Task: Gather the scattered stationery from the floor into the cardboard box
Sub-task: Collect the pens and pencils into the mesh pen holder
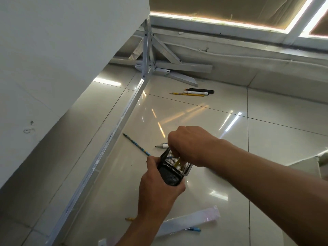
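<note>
My left hand (pixel 156 189) grips a black mesh pen holder (pixel 173 170), tilted with its mouth up and to the right. My right hand (pixel 188 144) is over the mouth, fingers closed on a yellow pencil (pixel 177 162) that reaches into the holder. On the tiles behind lie a blue patterned pencil (pixel 135 144) and a white marker (pixel 161 145), partly hidden by my right hand. Farther off rest a black marker (pixel 199 90), a white marker (pixel 195 92) and a yellow pencil (pixel 186 94). A clear ruler (pixel 190 221), a blue pen (pixel 194 229) and a pencil end (pixel 130 219) lie near me.
A white desk panel (pixel 53 59) fills the left, with its metal floor rail (pixel 110 146) and leg brace (pixel 147 55). A skirting with cable runs along the back wall (pixel 248 57). A pale flap, perhaps cardboard (pixel 317 164), shows at the right edge.
</note>
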